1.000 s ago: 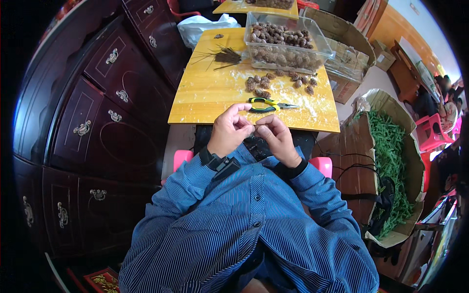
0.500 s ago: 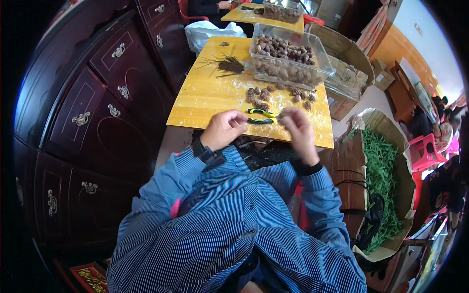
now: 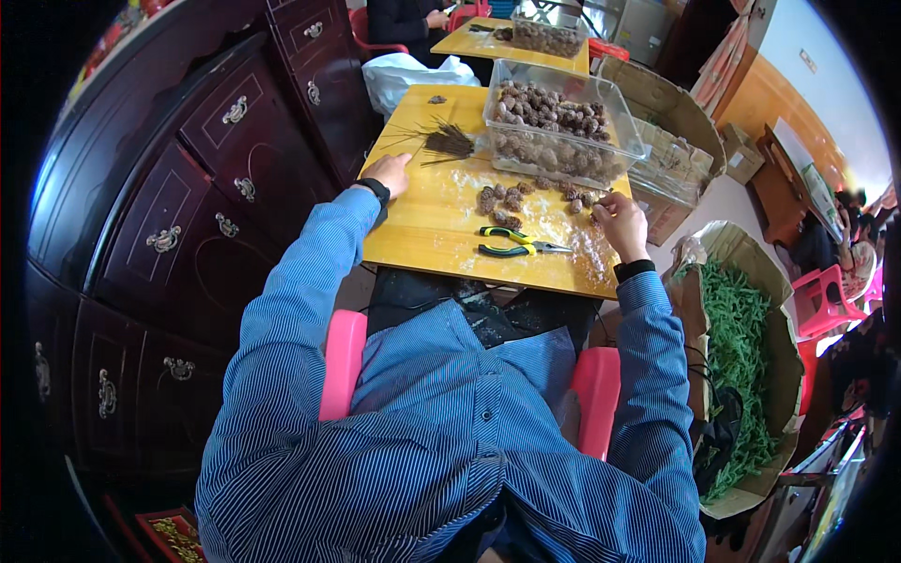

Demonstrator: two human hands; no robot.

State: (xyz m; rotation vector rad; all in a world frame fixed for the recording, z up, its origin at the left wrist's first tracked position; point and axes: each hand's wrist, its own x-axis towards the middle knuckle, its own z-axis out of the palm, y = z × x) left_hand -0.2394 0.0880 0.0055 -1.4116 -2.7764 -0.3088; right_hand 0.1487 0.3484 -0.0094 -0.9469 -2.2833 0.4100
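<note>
My left hand point(image 3: 388, 174) reaches over the left part of the yellow table, a finger stretched toward a bundle of thin dark wires point(image 3: 449, 141); I see nothing held in it. At the table's right edge my right hand point(image 3: 623, 225) has its fingertips closed on a small brown pine cone point(image 3: 595, 218), mostly hidden by the fingers. Several loose pine cones point(image 3: 503, 199) lie in front of the clear plastic bin point(image 3: 563, 167), which holds many more. Pliers point(image 3: 511, 242) with yellow-and-black handles lie near the front edge, touched by neither hand.
White flecks are scattered over the yellow tabletop point(image 3: 413, 235). Dark wooden cabinets point(image 3: 206, 188) stand on the left. An open carton of green shredded filling point(image 3: 737, 347) is at my right. Beyond the table, a person in dark clothes point(image 3: 399, 23) sits by another yellow table point(image 3: 460, 42).
My hands have moved apart from above the pliers: the left went forward toward the wires, the right out to the pine cones at the right. The pliers still lie on the table.
</note>
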